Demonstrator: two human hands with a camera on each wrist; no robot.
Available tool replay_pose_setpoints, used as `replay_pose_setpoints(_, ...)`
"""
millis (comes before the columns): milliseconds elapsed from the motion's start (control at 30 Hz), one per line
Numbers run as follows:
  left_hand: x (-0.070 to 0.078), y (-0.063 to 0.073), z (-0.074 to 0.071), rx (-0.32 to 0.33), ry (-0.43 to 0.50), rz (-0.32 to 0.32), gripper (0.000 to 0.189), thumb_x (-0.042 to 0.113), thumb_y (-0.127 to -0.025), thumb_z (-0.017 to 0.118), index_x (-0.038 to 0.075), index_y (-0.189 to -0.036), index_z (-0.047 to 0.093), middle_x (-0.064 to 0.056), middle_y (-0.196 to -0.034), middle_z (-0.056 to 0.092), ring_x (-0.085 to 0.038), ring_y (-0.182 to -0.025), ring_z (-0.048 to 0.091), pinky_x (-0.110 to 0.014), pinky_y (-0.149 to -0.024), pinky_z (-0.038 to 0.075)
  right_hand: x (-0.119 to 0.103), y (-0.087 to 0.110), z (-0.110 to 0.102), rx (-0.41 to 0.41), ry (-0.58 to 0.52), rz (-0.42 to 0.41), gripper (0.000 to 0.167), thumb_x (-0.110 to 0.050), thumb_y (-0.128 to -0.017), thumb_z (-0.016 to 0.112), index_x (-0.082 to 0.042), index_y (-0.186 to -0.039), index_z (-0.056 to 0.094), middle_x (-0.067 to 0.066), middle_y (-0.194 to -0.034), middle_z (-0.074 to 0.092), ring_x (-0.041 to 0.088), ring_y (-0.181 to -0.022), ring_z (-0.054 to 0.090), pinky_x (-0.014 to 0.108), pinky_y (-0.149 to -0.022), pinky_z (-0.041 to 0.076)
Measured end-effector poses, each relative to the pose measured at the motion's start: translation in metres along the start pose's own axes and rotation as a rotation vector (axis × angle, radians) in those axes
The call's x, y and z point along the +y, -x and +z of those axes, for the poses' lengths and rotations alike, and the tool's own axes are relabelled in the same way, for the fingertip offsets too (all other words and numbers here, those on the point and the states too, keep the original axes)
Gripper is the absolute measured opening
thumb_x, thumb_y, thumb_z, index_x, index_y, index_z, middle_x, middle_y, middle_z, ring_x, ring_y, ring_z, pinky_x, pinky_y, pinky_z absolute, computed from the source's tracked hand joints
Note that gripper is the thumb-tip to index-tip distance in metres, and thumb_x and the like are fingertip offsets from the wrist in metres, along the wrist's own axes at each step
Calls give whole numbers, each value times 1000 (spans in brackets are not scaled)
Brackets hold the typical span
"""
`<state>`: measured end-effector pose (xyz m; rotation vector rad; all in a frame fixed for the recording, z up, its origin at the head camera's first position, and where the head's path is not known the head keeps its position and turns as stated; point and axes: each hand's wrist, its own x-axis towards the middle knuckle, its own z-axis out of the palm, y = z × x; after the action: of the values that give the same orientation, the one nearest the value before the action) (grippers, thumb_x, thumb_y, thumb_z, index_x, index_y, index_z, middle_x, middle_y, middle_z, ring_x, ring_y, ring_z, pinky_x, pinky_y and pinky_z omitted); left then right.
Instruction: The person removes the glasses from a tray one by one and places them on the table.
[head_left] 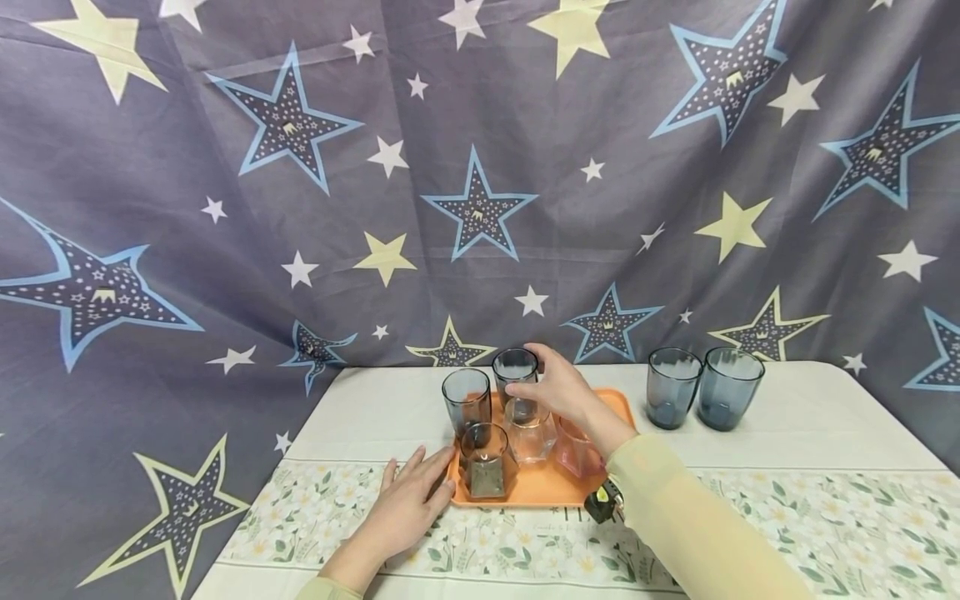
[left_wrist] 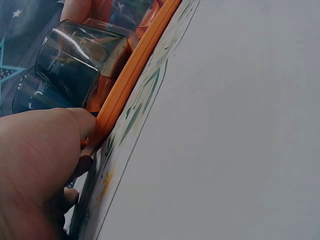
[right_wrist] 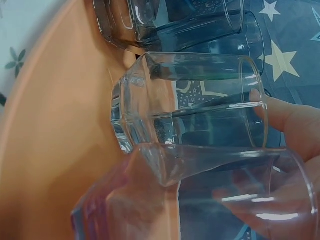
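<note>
An orange tray [head_left: 540,493] carries several drinking glasses. My right hand [head_left: 561,387] grips a blue-grey glass [head_left: 514,365] at the tray's back, with thumb and fingers on either side near the rim. Beside it on the left stands another blue-grey glass [head_left: 467,402]. In front are a smoky glass [head_left: 486,471] with a faceted base, a clear glass [right_wrist: 200,90] and a pink-tinted glass [right_wrist: 115,200]; the right forearm partly covers the pink one in the head view. My left hand [head_left: 405,504], fingers extended, touches the tray's left edge; its thumb rests at the rim in the left wrist view.
Two more blue-grey glasses, a left one [head_left: 670,392] and a right one [head_left: 727,393], stand close together on the table to the right of the tray. A floral-banded white cloth [head_left: 825,517] covers the table. Behind it hangs a star-patterned curtain [head_left: 555,217].
</note>
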<state>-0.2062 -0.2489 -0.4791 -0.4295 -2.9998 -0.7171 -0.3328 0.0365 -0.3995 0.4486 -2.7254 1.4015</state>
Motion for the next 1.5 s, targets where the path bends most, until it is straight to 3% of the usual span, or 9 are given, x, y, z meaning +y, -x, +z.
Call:
replay_pose_setpoints(300, 1, -3, 0, 5, 0, -1, 57, 40, -118, 54, 12, -167, 51, -7, -169, 51, -45, -163, 31, -78, -127, 4, 0, -1, 0, 69, 7, -10, 74, -31, -89, 96, -9, -151, 63, 12, -136, 72, 35, -124, 67, 55, -109, 51)
replay_pose_setpoints(667, 0, -2, 1, 6, -1, 1, 56, 38, -117, 56, 12, -166, 52, -5, -169, 51, -44, -163, 32, -79, -127, 4, 1, -1, -1, 107, -14, -9, 68, -29, -85, 99, -7, -142, 68, 10, -128, 75, 32, -117, 69, 53, -106, 53)
replay_pose_setpoints(1100, -1, -1, 2, -8, 1, -13, 56, 41, -117, 55, 14, -167, 52, -5, -169, 51, -43, -163, 31, -78, -127, 3, -9, 5, -12, 157, -13, -16, 77, -31, -87, 98, -10, -152, 62, 10, -131, 71, 31, -114, 63, 51, -98, 52)
replay_pose_setpoints(1267, -3, -1, 3, -5, -2, -14, 56, 42, -117, 55, 14, -166, 53, -5, -169, 52, -44, -163, 31, -79, -127, 4, -17, 11, -23, 173, -59, -28, 81, -32, -88, 97, -11, -156, 58, 9, -126, 71, 28, -106, 63, 48, -92, 53)
replay_pose_setpoints(1500, -1, 1, 2, -7, 14, -15, 56, 40, -117, 56, 14, -166, 53, -5, -169, 52, -44, -163, 31, -78, -127, 3, -22, 23, -38, 189, -134, -41, 86, -37, -89, 97, -15, -160, 54, 7, -130, 70, 27, -112, 66, 49, -93, 55)
